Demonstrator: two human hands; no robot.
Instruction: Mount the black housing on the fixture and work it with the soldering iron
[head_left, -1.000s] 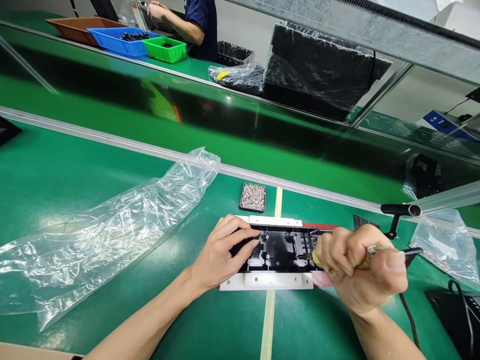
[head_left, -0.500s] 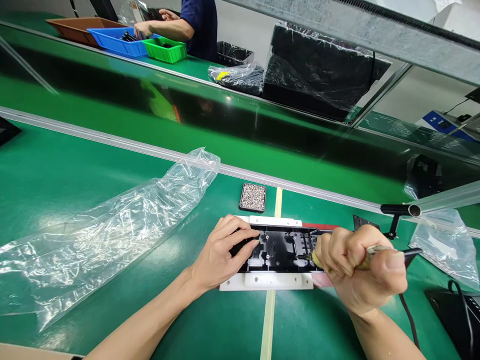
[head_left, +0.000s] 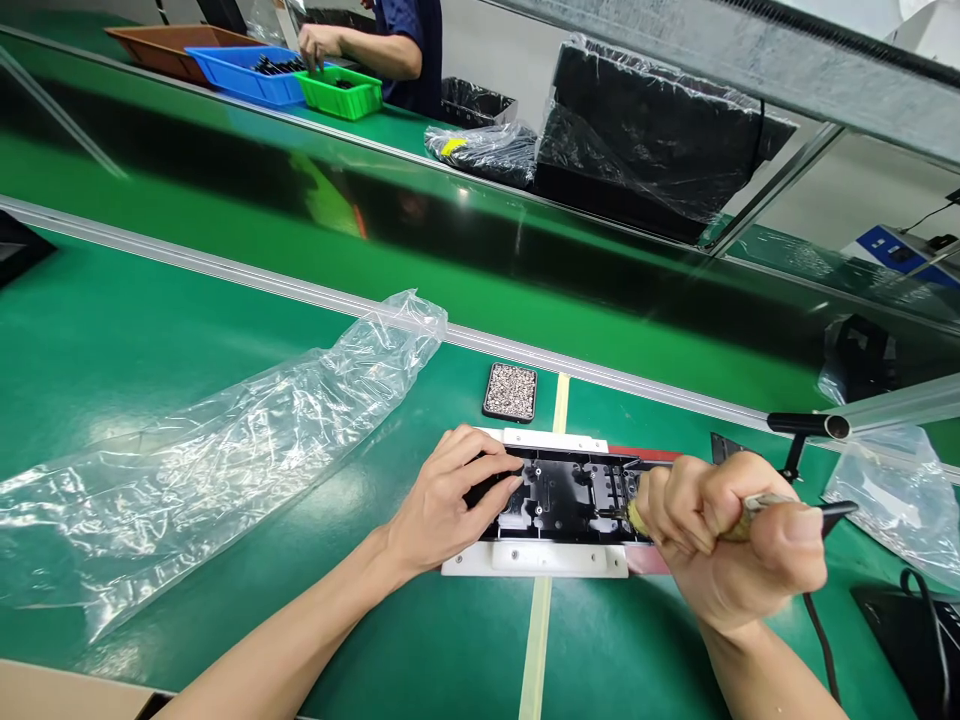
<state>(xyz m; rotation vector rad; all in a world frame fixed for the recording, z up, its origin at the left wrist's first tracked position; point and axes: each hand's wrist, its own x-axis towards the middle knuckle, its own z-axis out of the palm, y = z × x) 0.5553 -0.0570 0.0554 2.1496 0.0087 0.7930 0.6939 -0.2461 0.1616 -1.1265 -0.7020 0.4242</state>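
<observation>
A black plastic housing (head_left: 562,500) with posts and ribs lies between the white blocks of a fixture (head_left: 555,560). My left hand (head_left: 457,490) holds the housing's left end, its thumb and fingers bent over it. My right hand (head_left: 735,530) is wrapped round a soldering iron (head_left: 757,505) with a yellowish handle. The iron's black rear end sticks out past my thumb, and its front points down at the right half of the housing. Exactly where the tip touches, I cannot tell. Behind the fixture sits a small black tray (head_left: 510,391) full of tiny silvery metal pieces.
Clear plastic bags lie at left (head_left: 247,460) and right (head_left: 896,485). A black tube holder (head_left: 806,426) stands right of the fixture, near a dark cable (head_left: 821,640). Beyond the rail, a co-worker's hand (head_left: 321,45) is over a green bin (head_left: 341,98) beside a blue bin (head_left: 247,80).
The view has shifted slightly. My hands keep nearly the same pose on the housing and the iron. The co-worker's hand has moved from the blue bin to the green bin.
</observation>
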